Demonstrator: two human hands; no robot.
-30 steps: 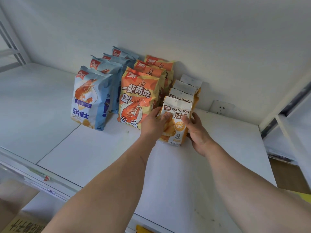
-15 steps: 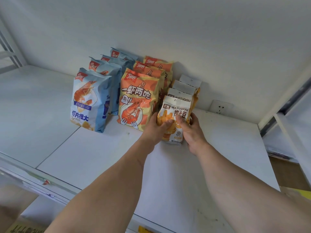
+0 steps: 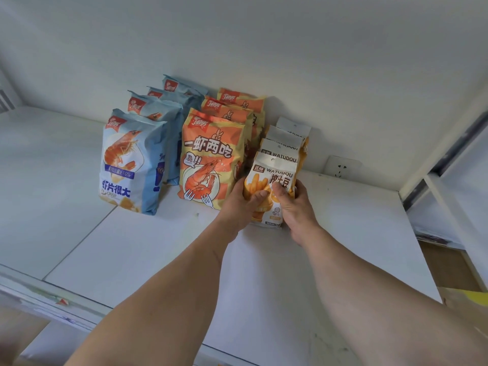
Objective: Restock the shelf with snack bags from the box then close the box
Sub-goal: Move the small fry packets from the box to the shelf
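Seen from the head camera, looking down onto a white shelf (image 3: 343, 247). Held upright between both hands: a small white-and-orange WATUDOU snack bag (image 3: 273, 180), base on the shelf, at the front of a row of like bags (image 3: 287, 137) running back toward the shelf's rear edge and the wall (image 3: 290, 48). Left hand (image 3: 241, 204) wrapped about the bag's left side, thumb laid across the printed front, fingers hidden behind it; grip closed on the bag. Right hand (image 3: 295, 204) clasped round the right side, thumb pressed on the front just beside the other thumb; grip likewise closed on the bag. Forearms reached in from the shelf's front edge. Just beside that row, to its left, stood a row of orange shrimp snack bags (image 3: 211, 157), the foremost touching or nearly touching the left hand; cannot tell which. Further left, a row of blue shrimp snack bags (image 3: 129, 159), the front one near a seam in the shelf board. All three rows set toward the rear edge, roughly midway along it. Set into the wall near the rear right corner, a white wall socket (image 3: 340, 167). Past the right edge, part of a white shelving frame (image 3: 443, 165). No box visible.
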